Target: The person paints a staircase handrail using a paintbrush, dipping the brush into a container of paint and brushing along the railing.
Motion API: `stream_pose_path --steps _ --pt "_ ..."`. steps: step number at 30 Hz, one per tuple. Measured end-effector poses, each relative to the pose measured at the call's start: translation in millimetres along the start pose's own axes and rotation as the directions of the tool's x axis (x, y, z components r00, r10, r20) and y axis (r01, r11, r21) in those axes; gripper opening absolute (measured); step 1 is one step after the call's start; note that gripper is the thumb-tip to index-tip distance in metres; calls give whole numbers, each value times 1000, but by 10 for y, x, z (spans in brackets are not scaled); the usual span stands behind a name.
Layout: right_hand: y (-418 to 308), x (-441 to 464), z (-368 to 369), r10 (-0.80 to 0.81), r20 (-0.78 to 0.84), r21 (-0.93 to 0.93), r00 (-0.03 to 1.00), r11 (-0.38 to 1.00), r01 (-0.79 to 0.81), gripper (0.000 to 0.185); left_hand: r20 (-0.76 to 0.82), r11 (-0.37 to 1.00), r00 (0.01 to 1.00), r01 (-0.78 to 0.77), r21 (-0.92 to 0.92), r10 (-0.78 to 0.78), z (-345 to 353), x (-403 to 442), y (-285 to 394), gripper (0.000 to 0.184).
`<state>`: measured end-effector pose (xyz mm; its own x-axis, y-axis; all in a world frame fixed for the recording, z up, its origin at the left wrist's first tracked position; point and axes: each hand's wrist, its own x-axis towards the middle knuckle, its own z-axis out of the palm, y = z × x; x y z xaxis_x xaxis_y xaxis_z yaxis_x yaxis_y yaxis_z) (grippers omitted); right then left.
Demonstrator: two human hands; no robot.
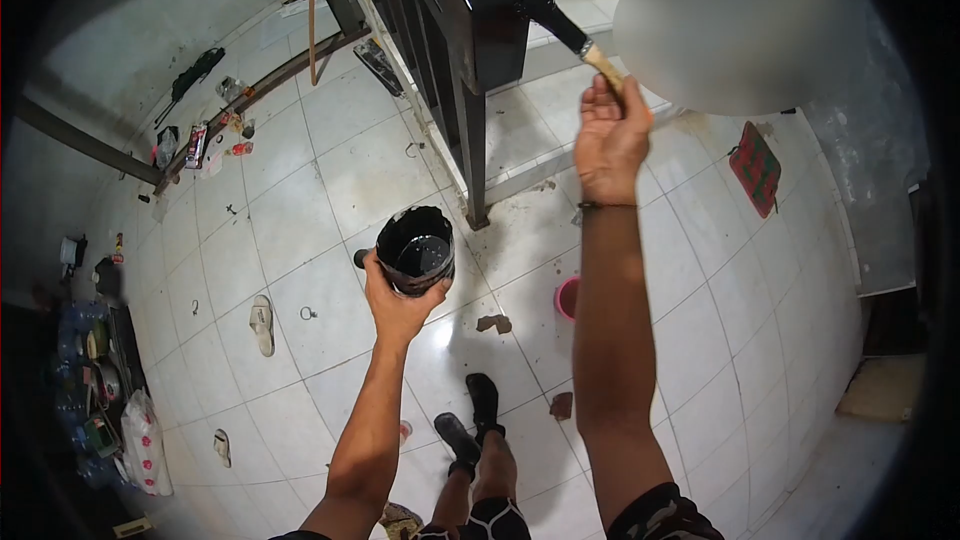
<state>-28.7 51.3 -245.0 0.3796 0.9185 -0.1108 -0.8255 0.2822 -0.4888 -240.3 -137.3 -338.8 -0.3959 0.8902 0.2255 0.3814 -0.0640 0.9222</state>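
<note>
My left hand [403, 302] is wrapped round a black-smeared can [416, 250] with glossy black paint inside, held above the tiled floor. At the upper right, my right hand [612, 140] grips the wooden handle of a paintbrush [572, 35]. The brush's black, paint-loaded bristles point up and left, beside the right face of a glossy black newel post [492, 10]; whether they touch it cannot be made out. A black railing [420, 10] extends up and left from the post.
White steps [540, 110] rise behind the railing. On the tiled floor lie a sandal [261, 325], a pink container [568, 298] partly behind my right arm, brown scraps [494, 323] and a red-green mat [755, 169]. Bags and bottles [95, 380] crowd the left edge.
</note>
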Motion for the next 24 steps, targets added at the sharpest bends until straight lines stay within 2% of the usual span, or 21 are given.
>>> stream_pose_path --steps 2,5,6,8,9,11,13,15,16,17,19,20,21,23,24 --pt "235 -114 -203 74 -128 1 989 997 -75 28 -2 1000 1000 7 13 -7 -15 -7 -7 74" --pt "350 -303 -453 74 -253 59 965 996 -61 29 -15 1000 1000 12 15 -12 -39 0 -29 74" --pt "322 -273 -449 75 -250 61 965 996 -62 29 -19 1000 1000 4 16 -4 -52 -2 -23 74" --pt "125 -308 -235 -62 -256 97 965 991 89 28 -18 1000 1000 -7 22 7 -77 16 -22 75" --pt "97 -316 -150 -60 -260 99 964 991 88 28 -27 1000 1000 -6 24 6 -87 16 -29 75" --pt "140 -285 -1 -92 -31 112 995 989 95 31 -29 999 1000 -4 32 5 -106 22 -48 75" --pt "335 -287 -167 -64 -30 72 997 995 66 35 -51 1000 998 -27 8 27 -113 23 -70 72" --pt "576 -368 -547 15 -70 -69 997 997 -20 39 -64 1000 998 -22 5 23 -135 37 -62 71" --pt "553 -461 -579 82 -153 1 985 997 -83 40 -79 1000 997 -17 -1 17 -141 34 -57 70" --pt "524 -476 -567 81 -154 -1 985 997 -82 40 -78 1000 997 -16 -3 16 -160 40 -59 70" --pt "396 -472 -496 -11 -299 79 954 996 36 36 -104 998 995 -12 -58 6 -198 53 -87 68" --pt "312 -460 -424 -57 -179 81 982 994 72 37 -103 999 995 -13 -30 10 -230 55 -130 70" --pt "292 -458 -340 -53 -186 82 981 994 69 37 -100 1000 995 -9 -24 7 -254 51 -146 70" --pt "328 -440 -191 -86 -65 151 994 984 95 36 -127 1000 992 1 8 0 -276 54 -143 71" --pt "433 -423 -263 -64 -67 127 996 989 72 33 -125 999 992 24 -39 -29 -287 51 -150 72"
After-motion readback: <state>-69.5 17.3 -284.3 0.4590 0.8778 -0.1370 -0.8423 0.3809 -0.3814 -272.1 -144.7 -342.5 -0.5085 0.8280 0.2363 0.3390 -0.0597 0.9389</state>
